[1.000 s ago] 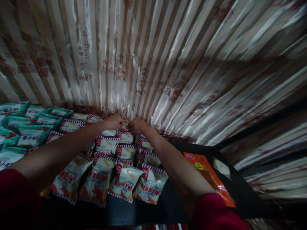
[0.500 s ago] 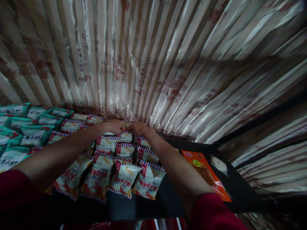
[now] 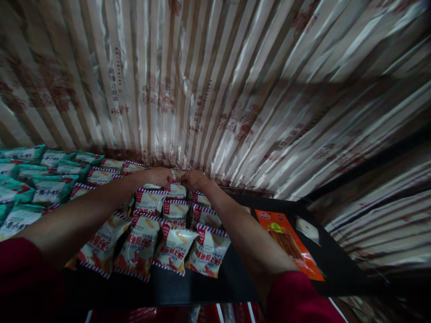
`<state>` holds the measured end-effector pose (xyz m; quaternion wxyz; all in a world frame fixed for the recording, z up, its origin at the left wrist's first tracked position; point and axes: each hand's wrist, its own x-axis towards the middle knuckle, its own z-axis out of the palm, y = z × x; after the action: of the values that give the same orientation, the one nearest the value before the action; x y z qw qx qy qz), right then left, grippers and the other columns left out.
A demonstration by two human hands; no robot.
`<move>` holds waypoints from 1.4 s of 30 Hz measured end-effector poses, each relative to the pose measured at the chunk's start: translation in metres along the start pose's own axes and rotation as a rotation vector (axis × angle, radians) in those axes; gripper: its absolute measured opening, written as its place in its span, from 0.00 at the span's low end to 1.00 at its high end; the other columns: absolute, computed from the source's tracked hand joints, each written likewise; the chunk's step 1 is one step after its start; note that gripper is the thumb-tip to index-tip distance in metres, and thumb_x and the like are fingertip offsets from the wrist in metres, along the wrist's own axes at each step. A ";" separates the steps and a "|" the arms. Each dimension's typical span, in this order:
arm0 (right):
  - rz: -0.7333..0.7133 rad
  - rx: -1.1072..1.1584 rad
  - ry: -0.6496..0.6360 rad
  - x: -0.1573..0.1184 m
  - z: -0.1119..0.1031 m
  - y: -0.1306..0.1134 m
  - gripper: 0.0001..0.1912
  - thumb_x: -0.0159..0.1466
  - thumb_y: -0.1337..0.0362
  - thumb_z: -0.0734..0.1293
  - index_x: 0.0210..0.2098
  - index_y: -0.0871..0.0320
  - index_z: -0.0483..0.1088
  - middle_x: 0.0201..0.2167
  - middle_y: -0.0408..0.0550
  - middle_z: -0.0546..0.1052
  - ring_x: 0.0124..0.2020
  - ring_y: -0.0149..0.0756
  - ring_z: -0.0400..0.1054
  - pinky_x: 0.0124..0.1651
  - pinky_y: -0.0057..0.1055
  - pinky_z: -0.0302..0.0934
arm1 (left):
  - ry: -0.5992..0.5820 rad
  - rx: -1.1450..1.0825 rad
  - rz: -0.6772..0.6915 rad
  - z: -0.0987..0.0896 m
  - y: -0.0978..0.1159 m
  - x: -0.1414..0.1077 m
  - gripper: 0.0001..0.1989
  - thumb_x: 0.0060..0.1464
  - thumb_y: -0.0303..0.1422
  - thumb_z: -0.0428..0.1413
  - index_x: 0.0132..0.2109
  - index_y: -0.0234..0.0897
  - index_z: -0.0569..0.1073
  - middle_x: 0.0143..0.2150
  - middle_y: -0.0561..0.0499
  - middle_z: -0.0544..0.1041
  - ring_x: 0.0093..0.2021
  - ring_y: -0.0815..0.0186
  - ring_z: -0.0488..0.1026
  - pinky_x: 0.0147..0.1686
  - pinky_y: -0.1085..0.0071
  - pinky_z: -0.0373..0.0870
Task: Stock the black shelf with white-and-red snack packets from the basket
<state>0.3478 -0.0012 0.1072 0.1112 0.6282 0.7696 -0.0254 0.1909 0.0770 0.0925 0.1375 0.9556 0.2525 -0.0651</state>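
Observation:
Both arms reach over rows of white snack bags (image 3: pixel 137 246) with red lettering and striped edges, toward the back of a black shelf (image 3: pixel 188 291). My left hand (image 3: pixel 162 176) is closed at the upper left corner of a snack bag (image 3: pixel 175 191) in a rear row. At that bag's upper right corner my right hand (image 3: pixel 195 180) is closed too, fingers pinched together. The exact grip of the fingertips is small and dim. Another bag (image 3: pixel 178 174) shows between the hands, farther back.
Teal snack bags (image 3: pixel 50 188) fill the shelf's left side. To the right lie a flat orange packet (image 3: pixel 289 242) and a white piece (image 3: pixel 308 231). A pleated, printed sheet (image 3: pixel 188 80) rises behind the shelf. Red packages (image 3: pixel 208 314) show below the front edge.
My hands have moved slightly apart at the rear bag, showing a little more of its top edge. The view has shifted very slightly; the other bags look unmoved.

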 end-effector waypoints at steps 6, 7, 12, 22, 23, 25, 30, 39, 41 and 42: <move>0.048 -0.019 0.049 -0.004 0.002 -0.001 0.16 0.61 0.65 0.59 0.45 0.55 0.74 0.41 0.51 0.78 0.42 0.38 0.72 0.40 0.26 0.61 | 0.088 -0.046 0.049 0.009 -0.010 0.003 0.09 0.48 0.26 0.51 0.36 0.38 0.75 0.35 0.54 0.78 0.36 0.70 0.72 0.34 0.79 0.62; 0.051 -0.018 0.052 -0.004 0.002 0.000 0.16 0.61 0.65 0.59 0.44 0.55 0.74 0.40 0.51 0.78 0.41 0.37 0.72 0.40 0.25 0.61 | 0.103 -0.065 0.062 0.010 -0.011 0.003 0.09 0.49 0.27 0.51 0.36 0.38 0.75 0.35 0.54 0.78 0.36 0.70 0.71 0.34 0.79 0.62; -0.003 0.021 0.024 -0.004 0.000 0.004 0.14 0.62 0.61 0.61 0.43 0.57 0.74 0.39 0.50 0.79 0.41 0.36 0.72 0.39 0.24 0.60 | 0.157 -0.137 0.049 0.012 -0.013 0.001 0.07 0.49 0.29 0.52 0.36 0.39 0.73 0.33 0.56 0.77 0.33 0.70 0.71 0.32 0.78 0.62; -0.006 0.035 0.052 0.002 0.002 0.011 0.13 0.60 0.62 0.63 0.41 0.60 0.74 0.39 0.52 0.78 0.42 0.37 0.71 0.42 0.26 0.60 | 0.243 -0.260 0.034 0.014 -0.009 -0.001 0.06 0.49 0.28 0.51 0.34 0.36 0.72 0.33 0.54 0.77 0.35 0.69 0.72 0.34 0.78 0.63; -0.010 0.032 0.062 0.001 0.002 0.011 0.13 0.60 0.62 0.63 0.41 0.60 0.74 0.39 0.52 0.78 0.42 0.38 0.71 0.41 0.26 0.60 | 0.240 -0.278 0.031 0.014 -0.010 -0.002 0.06 0.48 0.28 0.52 0.34 0.35 0.72 0.33 0.54 0.77 0.35 0.69 0.72 0.35 0.77 0.63; -0.023 0.016 0.079 0.002 0.002 0.009 0.13 0.60 0.63 0.63 0.40 0.61 0.74 0.39 0.54 0.78 0.42 0.39 0.70 0.42 0.27 0.60 | 0.217 -0.304 0.025 0.014 -0.013 -0.002 0.07 0.48 0.31 0.53 0.36 0.36 0.73 0.34 0.54 0.77 0.36 0.68 0.72 0.35 0.77 0.63; -0.040 -0.021 0.130 0.004 0.003 0.003 0.13 0.61 0.65 0.61 0.39 0.64 0.74 0.39 0.56 0.77 0.44 0.39 0.69 0.47 0.29 0.58 | 0.149 -0.293 -0.004 0.013 -0.017 -0.002 0.11 0.46 0.35 0.56 0.38 0.36 0.73 0.35 0.56 0.76 0.36 0.68 0.71 0.34 0.77 0.62; 0.044 0.031 0.122 0.001 0.005 0.000 0.13 0.60 0.64 0.61 0.40 0.62 0.73 0.39 0.55 0.78 0.43 0.39 0.70 0.44 0.29 0.59 | 0.207 -0.204 -0.058 0.018 -0.012 0.000 0.08 0.46 0.33 0.56 0.36 0.38 0.73 0.33 0.56 0.75 0.33 0.68 0.69 0.30 0.77 0.60; 0.067 0.048 0.110 0.000 0.004 -0.002 0.13 0.61 0.65 0.61 0.41 0.62 0.73 0.39 0.55 0.77 0.42 0.39 0.70 0.44 0.29 0.60 | 0.216 -0.165 -0.066 0.019 -0.010 0.001 0.08 0.46 0.32 0.56 0.36 0.38 0.74 0.35 0.55 0.76 0.34 0.67 0.70 0.32 0.76 0.60; 0.069 0.049 0.122 -0.002 0.003 -0.003 0.13 0.61 0.65 0.62 0.42 0.62 0.73 0.40 0.55 0.77 0.43 0.39 0.69 0.45 0.29 0.59 | 0.223 -0.142 -0.070 0.019 -0.010 0.002 0.08 0.46 0.31 0.57 0.37 0.37 0.74 0.36 0.53 0.76 0.35 0.66 0.70 0.32 0.75 0.60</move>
<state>0.3458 -0.0040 0.1047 0.0497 0.6574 0.7519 -0.0020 0.1867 0.0801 0.0714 0.1737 0.9354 0.3032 0.0548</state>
